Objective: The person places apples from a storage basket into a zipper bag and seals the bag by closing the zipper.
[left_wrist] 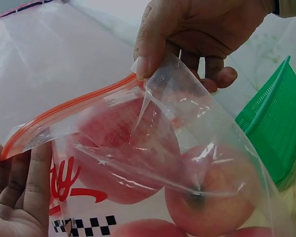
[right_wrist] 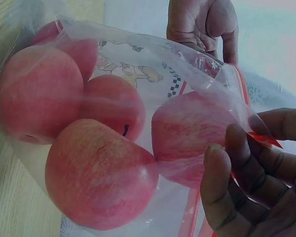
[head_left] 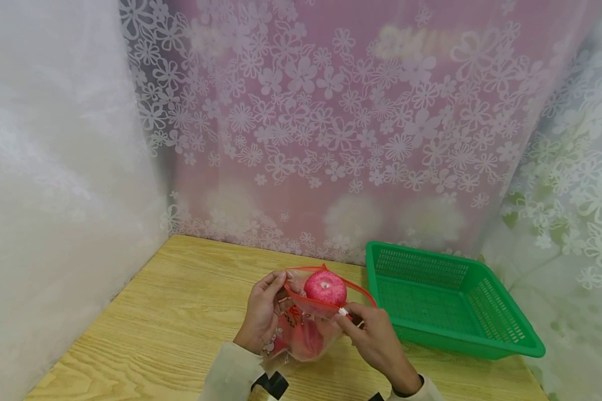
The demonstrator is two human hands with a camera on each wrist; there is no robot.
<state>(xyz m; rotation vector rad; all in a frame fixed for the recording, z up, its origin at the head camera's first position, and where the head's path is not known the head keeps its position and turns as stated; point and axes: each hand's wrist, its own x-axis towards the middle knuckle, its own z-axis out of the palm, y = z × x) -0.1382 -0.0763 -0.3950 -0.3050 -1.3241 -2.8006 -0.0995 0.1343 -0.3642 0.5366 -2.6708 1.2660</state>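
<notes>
A clear zip bag point(left_wrist: 212, 123) with an orange-red zip strip point(left_wrist: 74, 101) holds several red apples point(right_wrist: 101, 173). Its mouth gapes in the head view, and one apple point(head_left: 325, 288) shows there, near the opening. My left hand point(head_left: 262, 312) grips the bag's left rim, thumb on top and fingers against its side. At the other end of the strip, my right hand point(head_left: 373, 334) pinches the corner by the white zip slider point(head_left: 343, 312). Printed drawings and red lettering point(left_wrist: 71, 182) partly cover the bag's face. The lower apples are blurred by plastic in the head view.
To the right of the bag stands a green plastic basket point(head_left: 454, 340) with slotted walls, on the wooden table point(head_left: 160, 323). A flowered pink curtain point(head_left: 331, 139) hangs behind the table, with pale sheets point(head_left: 55, 167) at the sides.
</notes>
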